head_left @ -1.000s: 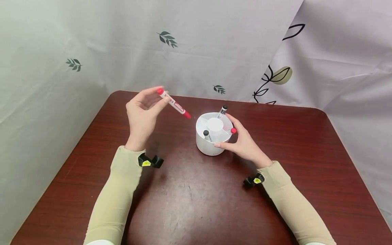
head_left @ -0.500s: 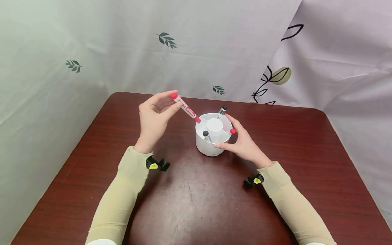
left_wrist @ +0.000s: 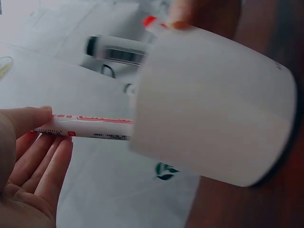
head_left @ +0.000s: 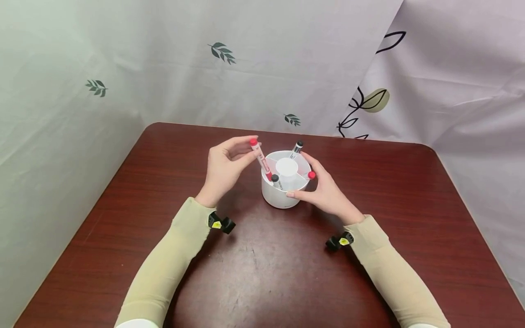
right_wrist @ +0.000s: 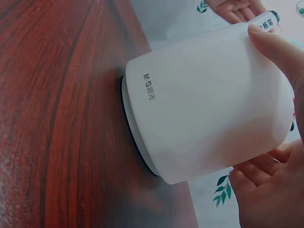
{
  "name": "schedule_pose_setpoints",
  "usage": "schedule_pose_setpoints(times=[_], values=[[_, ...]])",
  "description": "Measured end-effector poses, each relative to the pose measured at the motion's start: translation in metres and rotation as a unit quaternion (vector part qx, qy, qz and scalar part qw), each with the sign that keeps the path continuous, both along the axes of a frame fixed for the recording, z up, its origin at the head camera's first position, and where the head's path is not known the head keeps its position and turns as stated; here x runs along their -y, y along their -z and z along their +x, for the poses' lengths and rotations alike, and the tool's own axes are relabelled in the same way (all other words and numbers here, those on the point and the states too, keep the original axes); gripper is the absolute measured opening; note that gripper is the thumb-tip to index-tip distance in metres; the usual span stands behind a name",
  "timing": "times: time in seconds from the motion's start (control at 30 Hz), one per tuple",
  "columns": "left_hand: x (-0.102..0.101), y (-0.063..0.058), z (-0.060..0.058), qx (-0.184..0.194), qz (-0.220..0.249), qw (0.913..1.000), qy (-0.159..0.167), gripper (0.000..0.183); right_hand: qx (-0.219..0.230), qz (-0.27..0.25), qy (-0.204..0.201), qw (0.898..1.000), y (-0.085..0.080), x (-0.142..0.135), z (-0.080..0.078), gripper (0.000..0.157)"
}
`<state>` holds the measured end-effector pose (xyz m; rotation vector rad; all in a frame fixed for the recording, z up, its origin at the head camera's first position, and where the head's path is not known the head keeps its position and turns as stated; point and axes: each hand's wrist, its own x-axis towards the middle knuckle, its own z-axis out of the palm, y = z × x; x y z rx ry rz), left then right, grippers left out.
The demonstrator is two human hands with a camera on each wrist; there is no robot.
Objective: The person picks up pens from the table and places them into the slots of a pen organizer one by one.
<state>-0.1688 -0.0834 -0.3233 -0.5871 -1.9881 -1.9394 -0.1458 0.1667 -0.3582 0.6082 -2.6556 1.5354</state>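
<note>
My left hand (head_left: 225, 166) pinches a white marker with red ends (head_left: 262, 159) near its top. The marker's lower end is inside the left part of a white round pen holder (head_left: 283, 199), beside a black-capped marker (head_left: 276, 181). In the left wrist view the holder's wall hides the marker's lower end. My right hand (head_left: 326, 189) grips the holder from the right, thumb at the front rim and fingers round the far side. Another black-capped marker (head_left: 297, 149) leans at the back of the holder, and a red-capped marker (head_left: 311, 175) at its right.
The holder stands on a dark red-brown wooden table (head_left: 262, 273). White cloth (head_left: 164, 59) with leaf prints hangs behind and beside the table. Dividers split the holder round a white central disc (head_left: 287, 167). Small black cameras (head_left: 221, 223) are strapped to both wrists.
My left hand has moved right and down with the red marker, which has tipped more upright, its lower end passing into the holder. The right hand and the holder have stayed in place.
</note>
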Motion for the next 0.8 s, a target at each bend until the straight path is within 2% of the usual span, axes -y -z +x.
schedule_pose_setpoints(times=[0.17, 0.5, 0.8], values=[[-0.005, 0.009, -0.001, 0.022, -0.043, 0.9988, 0.005, 0.031, 0.0, -0.002, -0.002, 1.0, 0.0, 0.0, -0.001, 0.095], [-0.011, 0.02, -0.005, 0.034, -0.087, 0.9956, 0.001, 0.029, 0.004, 0.001, -0.002, 1.0, -0.002, 0.0, 0.0, 0.095], [-0.009, 0.028, -0.013, 0.013, -0.1, 0.9949, 0.005, 0.039, 0.012, 0.005, 0.0, 1.0, -0.003, 0.001, 0.002, 0.095]])
